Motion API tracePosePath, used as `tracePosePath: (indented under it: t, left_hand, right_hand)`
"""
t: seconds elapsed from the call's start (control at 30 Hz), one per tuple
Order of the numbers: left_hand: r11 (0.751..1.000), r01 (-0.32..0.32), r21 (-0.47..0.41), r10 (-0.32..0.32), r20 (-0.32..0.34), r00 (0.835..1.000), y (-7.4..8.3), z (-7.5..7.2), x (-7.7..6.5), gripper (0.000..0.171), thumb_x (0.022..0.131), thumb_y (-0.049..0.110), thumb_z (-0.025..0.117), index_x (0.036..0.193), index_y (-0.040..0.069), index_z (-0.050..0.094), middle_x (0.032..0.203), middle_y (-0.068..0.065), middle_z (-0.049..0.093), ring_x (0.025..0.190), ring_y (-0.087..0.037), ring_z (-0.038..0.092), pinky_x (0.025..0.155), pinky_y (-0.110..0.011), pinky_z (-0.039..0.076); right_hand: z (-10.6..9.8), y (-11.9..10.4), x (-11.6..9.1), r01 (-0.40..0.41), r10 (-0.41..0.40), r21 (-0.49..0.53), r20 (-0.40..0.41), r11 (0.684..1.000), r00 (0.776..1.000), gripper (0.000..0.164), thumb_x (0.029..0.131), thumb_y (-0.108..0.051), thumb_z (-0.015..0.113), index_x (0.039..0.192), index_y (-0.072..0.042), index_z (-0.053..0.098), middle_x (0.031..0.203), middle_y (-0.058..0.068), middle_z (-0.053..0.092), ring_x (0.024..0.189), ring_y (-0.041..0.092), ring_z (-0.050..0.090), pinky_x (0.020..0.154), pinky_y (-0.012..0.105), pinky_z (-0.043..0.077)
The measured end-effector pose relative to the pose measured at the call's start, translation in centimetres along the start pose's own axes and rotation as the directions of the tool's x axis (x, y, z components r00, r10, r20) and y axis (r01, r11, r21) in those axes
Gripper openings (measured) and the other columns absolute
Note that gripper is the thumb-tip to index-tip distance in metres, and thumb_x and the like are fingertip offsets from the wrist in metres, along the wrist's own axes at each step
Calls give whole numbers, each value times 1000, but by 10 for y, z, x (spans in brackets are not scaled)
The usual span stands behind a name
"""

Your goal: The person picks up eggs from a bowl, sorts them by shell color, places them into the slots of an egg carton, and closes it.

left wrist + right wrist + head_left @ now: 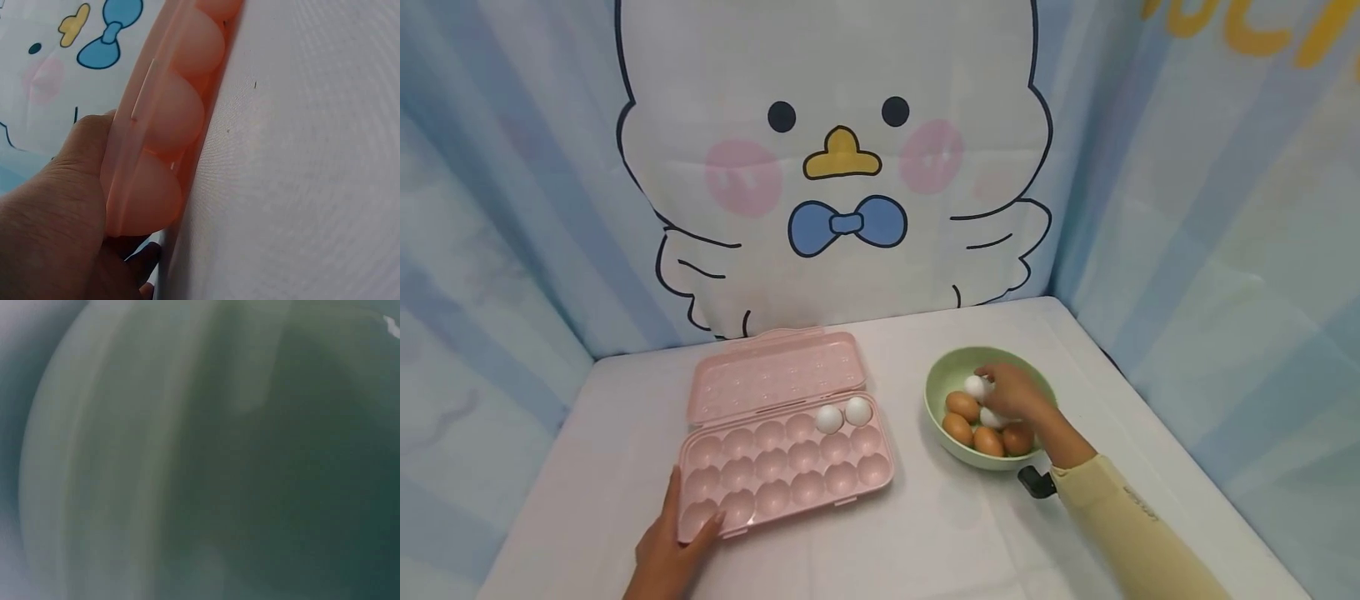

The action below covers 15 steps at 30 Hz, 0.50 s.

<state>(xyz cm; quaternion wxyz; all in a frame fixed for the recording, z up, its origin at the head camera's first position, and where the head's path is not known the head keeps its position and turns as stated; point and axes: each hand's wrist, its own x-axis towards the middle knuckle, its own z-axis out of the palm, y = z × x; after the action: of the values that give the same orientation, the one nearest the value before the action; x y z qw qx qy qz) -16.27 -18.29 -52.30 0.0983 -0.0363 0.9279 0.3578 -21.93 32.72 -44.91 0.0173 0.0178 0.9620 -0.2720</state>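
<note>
At the near left corner of a pink egg carton [803,456], my left hand [670,542] grips the edge, thumb over the rim. The left wrist view shows the same hand [59,194] holding the carton [172,112] from its side. Two white eggs [829,419] sit in the carton's back right cups. My right hand [1018,393] reaches into a green bowl [942,375] and pinches a white egg [975,387]. Below it lie another white egg [992,418], partly covered by the hand, and several brown eggs [988,442]. The right wrist view shows only blurred green bowl wall [112,456].
The carton's pink lid [778,375] lies folded back behind it. Both carton and bowl stand on a white-covered table [865,550]. A patterned curtain [842,283] rises behind the table. A black strap piece [1037,482] shows by the right cuff.
</note>
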Motion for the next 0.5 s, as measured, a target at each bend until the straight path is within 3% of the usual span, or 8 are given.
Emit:
tracePosePath:
  t: [0.27, 0.5]
  left_hand:
    - [1000, 6, -19, -6, 7, 1000, -2, 0, 1, 116, 96, 62, 64, 163, 13, -17, 163, -36, 12, 146, -57, 21, 114, -66, 20]
    - [999, 8, -39, -8, 10, 1000, -3, -1, 2, 115, 96, 63, 63, 163, 16, -17, 165, -34, 9, 147, -57, 18, 114, -66, 19]
  right_hand:
    - [19, -2, 9, -21, 24, 195, -17, 981, 1000, 44, 85, 5, 68, 128, 7, 64, 120, 25, 66, 109, 39, 61, 93, 50, 49]
    - [28, -9, 21, 50, -44, 97, -58, 994, 997, 41, 86, -5, 82, 122, 6, 67, 107, 23, 69, 101, 39, 64, 89, 51, 50]
